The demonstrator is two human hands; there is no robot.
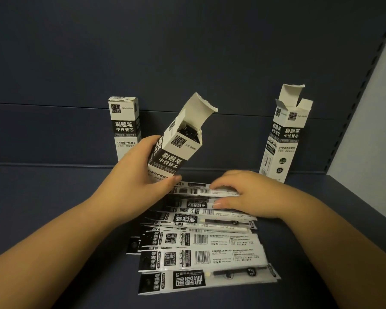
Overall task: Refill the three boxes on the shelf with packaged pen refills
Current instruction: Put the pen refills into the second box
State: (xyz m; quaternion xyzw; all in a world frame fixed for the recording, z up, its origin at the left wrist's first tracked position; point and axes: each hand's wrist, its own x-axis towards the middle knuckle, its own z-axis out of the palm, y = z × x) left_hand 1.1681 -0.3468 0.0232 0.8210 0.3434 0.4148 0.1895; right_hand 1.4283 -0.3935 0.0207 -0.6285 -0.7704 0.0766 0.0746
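Packaged pen refills (pixel 201 257) still lie in a loose fanned row on the dark shelf surface (pixel 54 208) right in front of you, overlapping one another from the nearest black-and-white sleeve out to the ones under your hands, so a good part of the job looks to be ahead of you.

Just past the middle of that row, your right hand (pixel 239 195) rests palm down on the farthest packets, its fingers curled over the top edge of one and the thumb pressed along its near side; you appear to be pinching up the next refill packet (pixel 201 191), which has not left the pile.

Beside it, your left hand (pixel 140 172) is wrapped around the lower half of the middle box (pixel 176 150), which you hold off the shelf and tilted, mouth to the upper right and lid flap open. Dark packet tops show inside the mouth, so this box already holds some refills; how full it is you cannot tell.

Farther back, the left box (pixel 125 128) stands upright against the back panel (pixel 187 52) with its top closed, and I'd judge it finished, though its contents are hidden. Well to the right, the right box (pixel 283 134) stands with flaps open; whether anything is inside cannot be seen.
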